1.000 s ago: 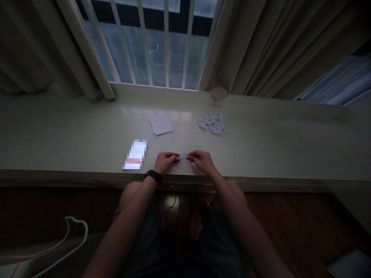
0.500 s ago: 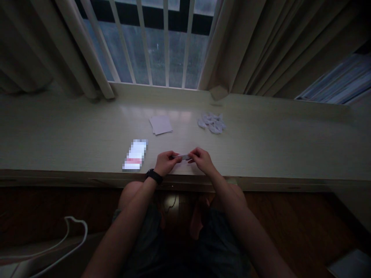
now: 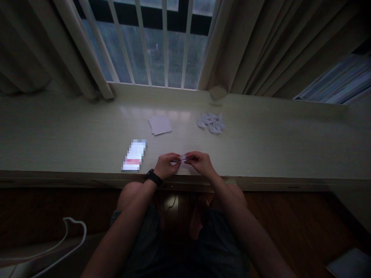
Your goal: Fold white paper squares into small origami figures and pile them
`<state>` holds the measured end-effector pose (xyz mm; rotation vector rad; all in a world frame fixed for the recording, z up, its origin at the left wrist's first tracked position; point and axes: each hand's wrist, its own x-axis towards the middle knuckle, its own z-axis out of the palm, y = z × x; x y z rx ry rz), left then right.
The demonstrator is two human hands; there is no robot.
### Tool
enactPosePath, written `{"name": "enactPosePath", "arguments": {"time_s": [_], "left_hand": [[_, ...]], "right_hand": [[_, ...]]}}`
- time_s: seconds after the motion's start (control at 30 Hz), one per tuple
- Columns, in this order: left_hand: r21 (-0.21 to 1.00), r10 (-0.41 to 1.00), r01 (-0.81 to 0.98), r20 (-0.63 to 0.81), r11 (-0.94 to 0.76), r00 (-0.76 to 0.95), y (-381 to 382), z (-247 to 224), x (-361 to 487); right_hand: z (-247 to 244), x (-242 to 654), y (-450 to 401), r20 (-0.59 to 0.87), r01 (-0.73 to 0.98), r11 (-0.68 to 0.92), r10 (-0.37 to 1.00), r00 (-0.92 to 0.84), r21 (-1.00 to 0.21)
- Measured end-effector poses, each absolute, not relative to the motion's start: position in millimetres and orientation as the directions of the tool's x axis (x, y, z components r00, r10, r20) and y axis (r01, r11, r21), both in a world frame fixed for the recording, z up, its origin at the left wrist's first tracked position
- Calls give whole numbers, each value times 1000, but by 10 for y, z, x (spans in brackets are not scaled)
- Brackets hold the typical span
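Between my two hands, just above the front edge of the pale ledge, is a small piece of folded white paper [image 3: 183,157]. My left hand [image 3: 168,165], with a black watch on its wrist, pinches the paper's left end. The right end is pinched by the fingers of my right hand [image 3: 200,162]. Behind my hands lies a small stack of square white sheets [image 3: 160,125]. A pile of several folded white paper pieces [image 3: 211,123] sits to the right of the stack.
A phone with a lit, pixelated screen [image 3: 134,155] lies on the ledge [image 3: 275,143] left of my hands. A barred window and curtains [image 3: 255,46] stand behind. My knees are under the ledge's front edge. A white cable [image 3: 84,231] is at the lower left.
My right hand has turned a little and its fingers lie flatter along the paper. The held paper has shifted slightly in angle between my fingers.
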<state>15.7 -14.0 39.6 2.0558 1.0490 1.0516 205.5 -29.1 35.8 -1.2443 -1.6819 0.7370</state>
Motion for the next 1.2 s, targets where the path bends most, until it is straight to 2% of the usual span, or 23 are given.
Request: {"name": "enactPosePath", "arguments": {"time_s": [0.1, 0.23, 0.37, 0.5, 0.6, 0.83, 0.93, 1.03, 1.2], "left_hand": [[657, 784, 434, 459, -616, 418, -176, 373, 157], [562, 738, 480, 495, -674, 458, -165, 275, 167], [485, 714, 524, 456, -700, 532, -156, 215, 191], [464, 726, 559, 416, -688, 548, -148, 223, 191], [503, 757, 567, 401, -653, 516, -128, 242, 172], [590, 830, 598, 262, -542, 493, -113, 310, 161], [697, 864, 548, 217, -462, 454, -126, 364, 162], [818, 904, 457, 166, -350, 394, -138, 428, 162], [914, 922, 320, 124, -250, 367, -127, 476, 163]], "right_hand": [[333, 2050, -329, 363, 510, 403, 914, -180, -760], [304, 2038, -360, 388, 607, 463, 884, -262, -645], [300, 2031, -364, 364, 665, 481, 875, -320, -571], [305, 2028, -353, 358, 663, 481, 875, -325, -573], [307, 2025, -337, 351, 650, 432, 900, -260, -625], [330, 2045, -294, 180, 687, 216, 976, -126, -693], [358, 2058, -280, 177, 601, 180, 982, -66, -779], [383, 2057, -275, 112, 466, 134, 991, -75, -875], [395, 2040, -267, 64, 312, 92, 993, -99, -946]]}}
